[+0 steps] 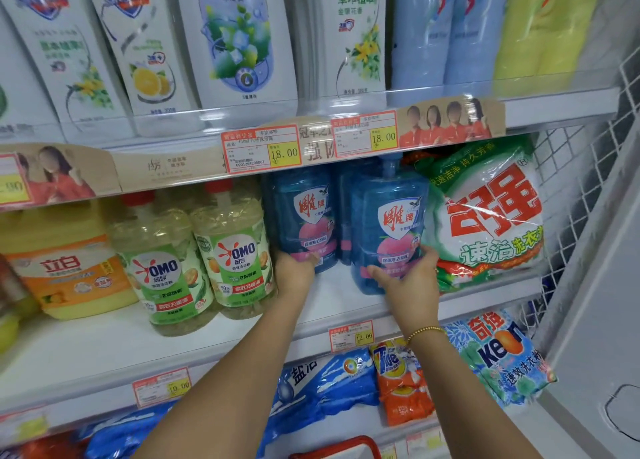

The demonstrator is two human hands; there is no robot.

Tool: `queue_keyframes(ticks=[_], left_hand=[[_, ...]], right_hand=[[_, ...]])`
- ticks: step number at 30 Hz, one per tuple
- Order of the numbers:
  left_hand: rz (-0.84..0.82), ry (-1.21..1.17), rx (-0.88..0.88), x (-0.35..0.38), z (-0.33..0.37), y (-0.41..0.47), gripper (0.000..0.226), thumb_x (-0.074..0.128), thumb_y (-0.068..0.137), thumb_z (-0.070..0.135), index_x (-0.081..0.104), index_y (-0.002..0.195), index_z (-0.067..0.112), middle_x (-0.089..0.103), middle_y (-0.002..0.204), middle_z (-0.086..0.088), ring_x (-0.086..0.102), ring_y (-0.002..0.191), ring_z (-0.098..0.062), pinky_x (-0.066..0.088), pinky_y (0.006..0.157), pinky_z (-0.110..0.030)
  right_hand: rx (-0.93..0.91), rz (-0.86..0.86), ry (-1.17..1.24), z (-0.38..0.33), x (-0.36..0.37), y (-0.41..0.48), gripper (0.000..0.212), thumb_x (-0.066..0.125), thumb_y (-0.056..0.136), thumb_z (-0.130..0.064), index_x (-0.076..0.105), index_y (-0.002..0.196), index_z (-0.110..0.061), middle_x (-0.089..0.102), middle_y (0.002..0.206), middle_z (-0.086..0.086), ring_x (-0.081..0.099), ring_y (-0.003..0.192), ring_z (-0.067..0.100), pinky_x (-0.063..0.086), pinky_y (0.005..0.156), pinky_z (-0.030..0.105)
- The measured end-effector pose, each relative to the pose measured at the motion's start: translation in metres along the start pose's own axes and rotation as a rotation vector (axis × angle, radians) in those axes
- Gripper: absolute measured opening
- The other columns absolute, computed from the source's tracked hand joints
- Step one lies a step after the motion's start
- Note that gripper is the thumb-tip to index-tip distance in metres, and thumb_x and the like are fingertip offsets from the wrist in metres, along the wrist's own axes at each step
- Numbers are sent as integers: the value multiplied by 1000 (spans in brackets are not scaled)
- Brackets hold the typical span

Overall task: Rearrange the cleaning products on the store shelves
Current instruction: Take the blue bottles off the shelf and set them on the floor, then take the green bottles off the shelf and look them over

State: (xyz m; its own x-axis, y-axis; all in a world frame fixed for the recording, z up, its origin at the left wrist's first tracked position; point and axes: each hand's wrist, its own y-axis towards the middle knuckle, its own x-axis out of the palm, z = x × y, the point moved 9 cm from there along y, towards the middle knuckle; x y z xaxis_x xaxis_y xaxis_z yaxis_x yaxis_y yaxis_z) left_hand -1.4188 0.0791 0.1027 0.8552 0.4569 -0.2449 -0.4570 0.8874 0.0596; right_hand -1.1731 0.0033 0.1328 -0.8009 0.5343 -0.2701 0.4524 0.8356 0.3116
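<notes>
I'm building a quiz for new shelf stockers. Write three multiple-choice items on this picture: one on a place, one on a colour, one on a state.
1. What lies just right of the front blue bottle?
A. a cardboard box
B. the white-and-green detergent bag
C. a basket
2. The OMO bottles' caps are:
A. red
B. black
C. blue
3. The right hand is:
A. hanging idle
B. holding a cloth
C. gripping the front blue bottle
Key: 1 B, the bag sits right beside it; 2 A, both caps show red; 3 C, its thumb and fingers wrap the bottle's lower part, while the left hand holds the other blue bottle.
</notes>
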Motion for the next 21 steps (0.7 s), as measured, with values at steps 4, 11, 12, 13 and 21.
queue_keyframes(ticks=[4,11,12,13,21], left_hand=[[66,-35,15,6,10,-10,94,88,64,25,34,139,3,48,137,-15,47,126,-33,40,101,-34],[33,61,44,4,16,-7,80,85,69,29,42,133,5,55,134,-9,53,121,-28,35,89,-21],[33,66,45,4,16,-7,82,84,69,30,40,134,6,54,134,-9,53,122,-28,36,91,-22],[33,67,45,4,16,-9,82,84,70,31,40,134,6,54,135,-9,53,122,-28,37,92,-24],[51,29,49,1,15,-9,89,85,68,27,34,138,4,50,139,-13,50,126,-30,38,100,-30]], right_hand=[[-8,-51,-50,8,3,4,93,89,60,-27,36,135,-11,56,128,8,55,116,27,47,95,36],[-38,-8,-170,12,7,4,102,90,55,-29,33,137,-8,54,127,13,53,116,32,48,95,42],[-44,4,-190,11,7,3,103,91,54,-31,32,137,-7,54,127,13,53,116,32,48,94,41],[-50,15,-198,10,6,2,103,91,54,-32,33,136,-6,54,127,13,53,116,32,48,93,40],[-53,-1,-215,4,10,-4,98,90,57,-32,33,132,-4,52,127,16,54,115,33,49,92,41]])
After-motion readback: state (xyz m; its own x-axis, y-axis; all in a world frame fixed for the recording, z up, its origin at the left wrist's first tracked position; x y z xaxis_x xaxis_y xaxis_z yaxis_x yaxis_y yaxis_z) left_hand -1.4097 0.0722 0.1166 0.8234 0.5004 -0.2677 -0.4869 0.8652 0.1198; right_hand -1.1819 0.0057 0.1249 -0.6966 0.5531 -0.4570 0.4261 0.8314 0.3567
